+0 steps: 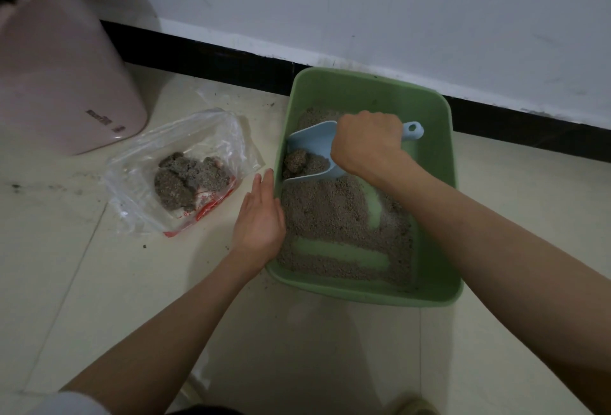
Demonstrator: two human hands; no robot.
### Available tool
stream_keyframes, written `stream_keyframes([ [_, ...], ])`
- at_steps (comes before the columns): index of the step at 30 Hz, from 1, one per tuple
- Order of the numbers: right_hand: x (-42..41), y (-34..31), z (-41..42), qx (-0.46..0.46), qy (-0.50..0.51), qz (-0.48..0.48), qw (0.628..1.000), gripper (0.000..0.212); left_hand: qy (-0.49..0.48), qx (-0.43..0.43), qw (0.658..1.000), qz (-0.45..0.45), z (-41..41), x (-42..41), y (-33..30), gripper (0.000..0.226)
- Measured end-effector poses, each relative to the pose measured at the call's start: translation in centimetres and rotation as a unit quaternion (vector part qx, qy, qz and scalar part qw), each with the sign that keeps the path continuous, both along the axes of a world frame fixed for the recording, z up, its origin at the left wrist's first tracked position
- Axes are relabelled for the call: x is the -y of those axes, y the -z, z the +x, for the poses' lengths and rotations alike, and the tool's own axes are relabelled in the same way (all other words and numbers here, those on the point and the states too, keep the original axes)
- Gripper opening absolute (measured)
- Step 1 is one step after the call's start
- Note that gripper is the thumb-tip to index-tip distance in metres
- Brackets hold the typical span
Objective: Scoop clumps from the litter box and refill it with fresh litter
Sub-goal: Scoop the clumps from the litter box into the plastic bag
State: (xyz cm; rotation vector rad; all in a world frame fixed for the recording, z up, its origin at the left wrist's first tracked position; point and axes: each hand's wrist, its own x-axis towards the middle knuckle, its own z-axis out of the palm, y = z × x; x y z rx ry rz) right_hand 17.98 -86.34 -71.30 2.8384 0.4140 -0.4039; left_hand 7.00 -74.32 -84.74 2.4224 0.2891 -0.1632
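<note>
Floor (82, 282) of pale, perhaps tiled, surface

litter box (439, 203): we see a green tub on the floor, brown litter with bare streaks.
scoop (314, 143): pale blue, holding a clump (295, 160).
bag (185, 170): clear, holding grey clumps.
</note>
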Motion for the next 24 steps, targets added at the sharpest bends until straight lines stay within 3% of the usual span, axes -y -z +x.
stream_keyframes([
  [4, -0.3, 0.2, -0.4, -0.013, -0.005, 0.009, 1.000, 0.012, -0.002, 0.001, 1.000, -0.001, -0.1, 0.0, 0.0, 0.054],
  [20, -3.4, 0.6, -0.5, 0.020, -0.038, -0.047, 0.998, 0.031, 0.001, 0.000, 1.000, 0.003, 0.0, 0.0, 0.3, 0.054],
  [24, -2.2, 1.0, -0.2, 0.018, -0.029, -0.015, 0.999, 0.029, 0.000, 0.000, 1.000, 0.004, 0.0, 0.0, 0.1, 0.054],
])
